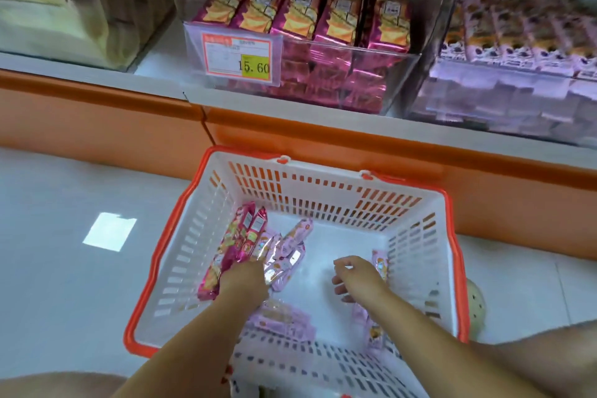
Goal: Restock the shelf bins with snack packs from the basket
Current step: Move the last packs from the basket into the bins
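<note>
A white basket (pixel 420 268) with an orange rim stands on the floor below the shelf. Inside lie dark pink snack packs (pixel 240 242) along its left wall and several pale pink packs (pixel 287 255) beside them and near the front. My left hand (pixel 242 278) reaches down onto the dark pink packs; its fingers are hidden among them. My right hand (pixel 355 275) hovers over the bare basket floor, fingers loosely curled, holding nothing. On the shelf, a clear bin (pixel 371 81) holds dark pink packs and another bin (pixel 504 100) to its right holds pale pink packs.
An orange shelf base (pixel 97 119) runs across behind the basket. A price tag (pixel 239 58) reading 15.60 hangs on the middle bin. Another bin (pixel 80 10) stands at the far left. Pale floor tiles (pixel 64 268) surround the basket.
</note>
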